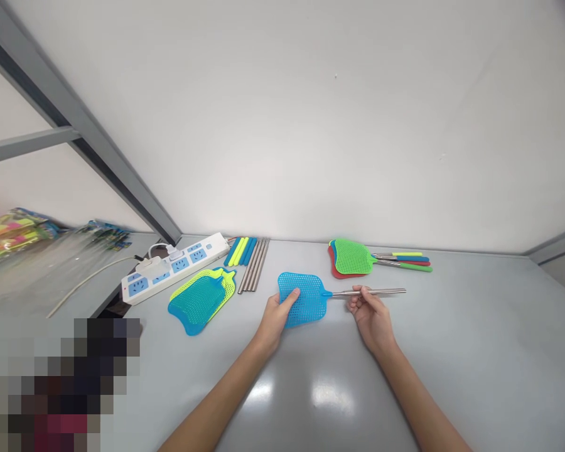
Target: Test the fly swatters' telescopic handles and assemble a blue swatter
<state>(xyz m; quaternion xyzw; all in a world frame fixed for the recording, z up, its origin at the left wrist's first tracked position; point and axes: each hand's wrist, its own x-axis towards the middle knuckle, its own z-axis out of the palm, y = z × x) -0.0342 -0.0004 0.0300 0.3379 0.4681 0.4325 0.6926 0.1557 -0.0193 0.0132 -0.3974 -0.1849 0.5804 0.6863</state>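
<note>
My left hand (pixel 277 317) grips the left edge of a blue fly swatter head (pixel 307 301), thumb on top of the mesh. A metal rod (pixel 388 291) joins the neck of that head and points right, with no coloured sleeve on its far end. Around the rod the fingers of my right hand (pixel 371 312) are closed. To the left, loose blue and yellow swatter heads (pixel 200 301) lie stacked on the table. Beyond them are several bare metal rods (pixel 254 267) and several blue and yellow handle sleeves (pixel 240 251), side by side.
Swatters with handles (pixel 353 257) in green, red, blue and yellow lie piled near the wall at right. A white power strip (pixel 176 267) with plugs and a cable stands at left. Bagged goods (pixel 23 242) lie farther left, by a grey frame post (pixel 108 150).
</note>
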